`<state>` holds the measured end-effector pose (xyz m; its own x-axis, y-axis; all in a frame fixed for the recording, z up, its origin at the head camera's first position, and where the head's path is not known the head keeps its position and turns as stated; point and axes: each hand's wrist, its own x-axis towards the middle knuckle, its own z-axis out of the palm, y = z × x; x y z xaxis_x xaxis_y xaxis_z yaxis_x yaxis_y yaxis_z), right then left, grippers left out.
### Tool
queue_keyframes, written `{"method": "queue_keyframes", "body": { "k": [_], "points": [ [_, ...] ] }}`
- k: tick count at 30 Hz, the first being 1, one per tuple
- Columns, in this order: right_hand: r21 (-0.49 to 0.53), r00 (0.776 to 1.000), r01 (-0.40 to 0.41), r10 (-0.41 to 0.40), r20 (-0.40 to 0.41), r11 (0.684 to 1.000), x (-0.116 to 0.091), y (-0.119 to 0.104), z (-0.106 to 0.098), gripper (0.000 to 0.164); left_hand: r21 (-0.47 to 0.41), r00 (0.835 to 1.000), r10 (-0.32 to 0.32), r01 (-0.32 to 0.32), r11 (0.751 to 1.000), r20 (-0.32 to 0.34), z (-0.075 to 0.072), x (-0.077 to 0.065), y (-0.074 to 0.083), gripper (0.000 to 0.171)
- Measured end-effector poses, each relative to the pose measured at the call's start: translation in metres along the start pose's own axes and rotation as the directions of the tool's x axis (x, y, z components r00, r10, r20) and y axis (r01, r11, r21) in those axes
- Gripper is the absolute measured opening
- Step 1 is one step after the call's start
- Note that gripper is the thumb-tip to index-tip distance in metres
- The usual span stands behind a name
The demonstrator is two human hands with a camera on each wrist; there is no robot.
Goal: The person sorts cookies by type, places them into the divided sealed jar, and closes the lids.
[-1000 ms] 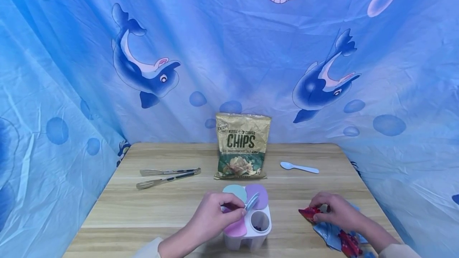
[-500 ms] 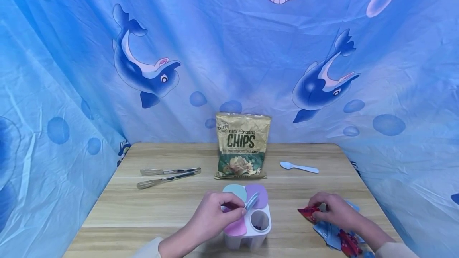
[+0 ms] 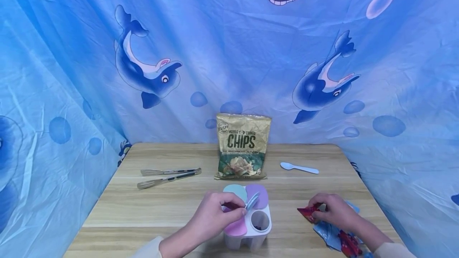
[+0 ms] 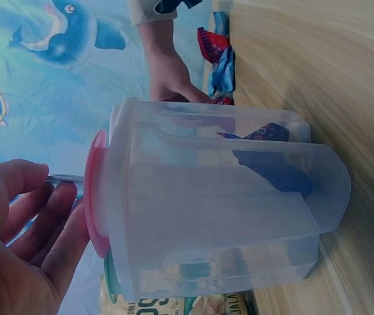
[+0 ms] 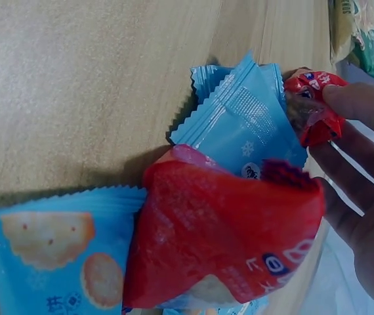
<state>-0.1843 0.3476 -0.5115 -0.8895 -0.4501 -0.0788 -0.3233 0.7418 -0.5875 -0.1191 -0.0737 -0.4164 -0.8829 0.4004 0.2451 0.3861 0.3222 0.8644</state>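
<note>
Fingers, left hand (image 3: 214, 215): pinch pale-blue lid (image 3: 253, 201) above container (image 3: 234, 243).
Fingers, right hand (image 3: 335, 212): pinch red packet (image 3: 305, 213) towards the tabletop's (image 3: 118, 210) right edge.
Container: towards the near edge, one compartment (image 3: 261, 218) uncovered.
Packet step: probably pickup; next calls for lifting clear.

Head cam fwd/down at table (image 3: 161, 210), L-wrist cam close beside tub (image 4: 193, 210), R-wrist close on pkts (image 5: 220, 223), head shares both.

Hands (image 3: 218, 213): two
Lids (image 3: 236, 226): four
Container (image 4: 180, 203): one
Packets (image 5: 213, 230): at least five
Chips bag (image 3: 243, 148): one
Tongs (image 3: 155, 183): one
Spoon (image 3: 301, 168): one
</note>
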Motion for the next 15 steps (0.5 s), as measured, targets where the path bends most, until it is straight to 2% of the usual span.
{"method": "queue_keyframes", "body": {
  "k": [9, 15],
  "points": [
    [0.001, 0.999, -0.040, 0.040, -0.013, 0.999, -0.001, -0.002, -0.002, 0.014, -0.009, 1.000, -0.010, 0.010, 1.000, 0.008, 0.001, 0.000, -0.001, 0.005],
    [0.002, 0.994, 0.062, -0.062, -0.094, 0.998, 0.000, -0.012, -0.012, 0.013, -0.010, 1.000, -0.011, 0.011, 1.000, 0.006, 0.000, 0.001, 0.000, 0.005]
  ]
}}
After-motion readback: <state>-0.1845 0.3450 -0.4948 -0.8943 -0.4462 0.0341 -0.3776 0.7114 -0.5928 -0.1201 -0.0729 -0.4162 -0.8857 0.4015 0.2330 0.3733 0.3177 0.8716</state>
